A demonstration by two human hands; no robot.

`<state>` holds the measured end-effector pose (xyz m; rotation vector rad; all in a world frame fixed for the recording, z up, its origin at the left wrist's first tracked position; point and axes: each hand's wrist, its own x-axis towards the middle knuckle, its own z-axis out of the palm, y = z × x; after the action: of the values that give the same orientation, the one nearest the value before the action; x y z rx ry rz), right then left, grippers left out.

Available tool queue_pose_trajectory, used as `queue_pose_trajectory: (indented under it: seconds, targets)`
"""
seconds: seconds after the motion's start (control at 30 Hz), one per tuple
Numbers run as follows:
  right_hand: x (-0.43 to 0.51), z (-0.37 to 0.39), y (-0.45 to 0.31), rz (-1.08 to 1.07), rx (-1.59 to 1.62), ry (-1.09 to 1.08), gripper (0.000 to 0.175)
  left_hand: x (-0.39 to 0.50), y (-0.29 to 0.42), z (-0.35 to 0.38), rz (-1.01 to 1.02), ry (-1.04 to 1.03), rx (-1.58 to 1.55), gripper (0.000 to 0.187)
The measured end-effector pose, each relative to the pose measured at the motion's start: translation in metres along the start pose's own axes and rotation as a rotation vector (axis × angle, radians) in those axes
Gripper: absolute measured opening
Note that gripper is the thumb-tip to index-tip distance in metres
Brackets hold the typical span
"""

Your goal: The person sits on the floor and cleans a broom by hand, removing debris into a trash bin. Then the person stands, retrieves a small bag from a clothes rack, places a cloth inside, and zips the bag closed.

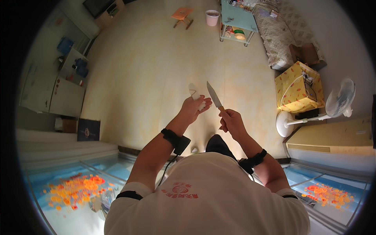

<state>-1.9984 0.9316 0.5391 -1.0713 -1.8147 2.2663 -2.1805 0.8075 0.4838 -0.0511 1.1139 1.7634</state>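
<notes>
My left hand (pixel 194 108), palm up, holds a white tissue or cloth (pixel 194 93); part of it sticks out past the thumb and a crumpled part lies by the fingers. What exactly it is, I cannot tell. To its right, my right hand (pixel 232 120) is closed around the light brown handle (pixel 221 108) of a knife. The knife's steel blade (pixel 214 94) points up and a little left, apart from the left hand. Both forearms wear black straps with small dark devices.
An orange folding stool (pixel 181 13), a pink bin (pixel 212 18) and a glass-topped table (pixel 238 17) stand ahead. A sofa (pixel 274 35), a yellow patterned box (pixel 296 88) and a white standing fan (pixel 339 100) are at right. A white cabinet (pixel 67 98) stands at left.
</notes>
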Motion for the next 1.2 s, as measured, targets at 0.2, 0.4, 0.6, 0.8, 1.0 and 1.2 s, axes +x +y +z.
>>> queue_pose_trajectory:
  seconds: [0.2,0.4,0.6,0.8,1.0,1.2]
  targets:
    - [0.148,0.004,-0.060,0.019,0.154,-0.070,0.023,0.117,0.088,-0.002,-0.004,-0.025,0.017,0.027]
    - [0.291,0.009,-0.146,-0.328,-0.367,0.069,0.027,0.226,0.195,0.017,-0.116,-0.178,0.059,0.062]
    - [0.429,0.013,-0.223,-0.749,-0.988,0.175,0.040,0.341,0.307,0.009,-0.221,-0.311,0.088,0.069]
    - [0.578,0.005,-0.278,-0.802,-1.327,0.148,0.055,0.491,0.402,-0.002,-0.208,-0.465,0.120,0.059]
    - [0.702,-0.017,-0.354,-0.796,-1.437,0.129,0.063,0.647,0.514,0.004,-0.278,-0.551,0.163,0.054]
    - [0.794,-0.057,-0.405,-0.880,-1.303,0.311,0.052,0.790,0.579,0.026,-0.326,-0.505,0.141,0.049]
